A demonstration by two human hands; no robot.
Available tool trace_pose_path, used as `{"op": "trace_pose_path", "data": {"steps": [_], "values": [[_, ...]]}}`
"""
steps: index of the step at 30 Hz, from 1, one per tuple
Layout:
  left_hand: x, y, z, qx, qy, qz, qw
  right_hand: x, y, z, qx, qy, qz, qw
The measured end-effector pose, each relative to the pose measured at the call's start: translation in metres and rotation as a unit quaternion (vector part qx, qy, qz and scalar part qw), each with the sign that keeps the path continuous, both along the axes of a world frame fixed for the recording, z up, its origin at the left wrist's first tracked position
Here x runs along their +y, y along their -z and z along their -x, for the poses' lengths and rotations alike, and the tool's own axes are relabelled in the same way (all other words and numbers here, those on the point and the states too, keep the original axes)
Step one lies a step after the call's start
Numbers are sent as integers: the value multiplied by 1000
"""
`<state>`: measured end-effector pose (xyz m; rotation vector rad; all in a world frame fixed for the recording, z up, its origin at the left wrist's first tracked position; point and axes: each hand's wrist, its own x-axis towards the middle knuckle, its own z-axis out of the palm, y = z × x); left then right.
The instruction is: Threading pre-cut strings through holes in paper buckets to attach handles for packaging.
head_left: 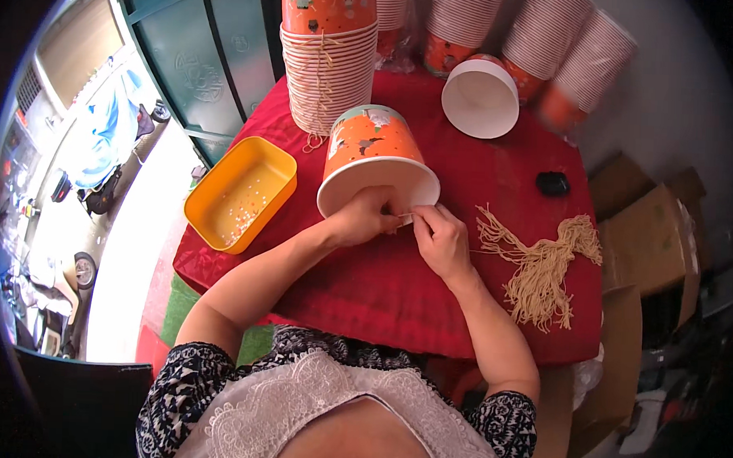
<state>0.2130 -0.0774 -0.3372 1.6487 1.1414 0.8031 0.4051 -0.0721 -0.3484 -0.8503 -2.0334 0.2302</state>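
An orange printed paper bucket [376,142] lies tipped on the red-covered table, its white-rimmed mouth toward me. My left hand [362,216] is at the lower part of that mouth, fingers closed in a pinch at the rim. Just right of it, my right hand [444,241] pinches at the same spot, thumb and forefinger together. A thin pale string [405,215] seems to run between the fingertips; its ends are hidden. To the right of my right hand lies a loose bundle of beige strings [547,272].
A yellow plastic tub [286,163] with small pale bits stands left. Behind are a tall stack of nested buckets [327,78] with strings hanging down it, a single tipped bucket [482,98] and more stacks. A small black object [553,184] lies right; cardboard boxes [645,239] stand beyond.
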Motion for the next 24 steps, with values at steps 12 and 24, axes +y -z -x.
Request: {"op": "trace_pose_path", "data": {"steps": [12, 24], "values": [[0, 21, -1, 21, -55, -134, 989, -29, -42, -3, -63, -267, -58, 960], [-8, 17, -6, 26, -41, -124, 991, -2, 3, 8, -3, 87, 197, 976]]}}
